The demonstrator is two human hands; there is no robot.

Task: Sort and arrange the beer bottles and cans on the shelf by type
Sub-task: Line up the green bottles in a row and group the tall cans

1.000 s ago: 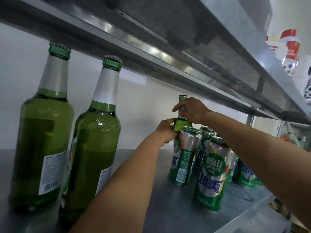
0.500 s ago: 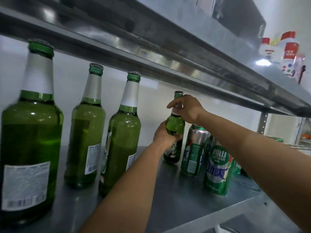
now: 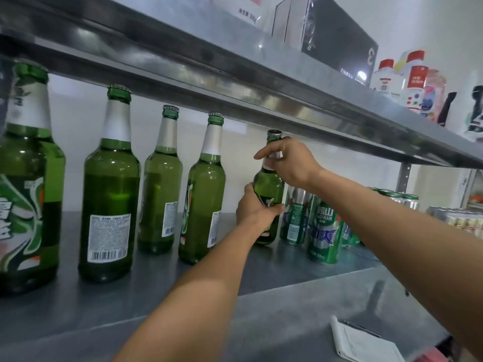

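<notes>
A: Shelf (image 3: 287, 267) logged? Bottles?
B: Four big green bottles (image 3: 109, 194) are stood in a row on it, left of the held bottle (image 3: 270, 184).
A: Hands?
B: Bottle body is gripped by the left hand (image 3: 254, 207); neck is pinched by the right hand (image 3: 290, 163). Bottle is upright, base on shelf.
A: Cans?
B: Cans (image 3: 325, 231) are grouped just right of it.

Both bare arms are reaching forward, left hand (image 3: 257, 209) wrapping its grip low, right hand (image 3: 288, 163) pinching higher up with index finger extended, wrists nearly level.
</notes>
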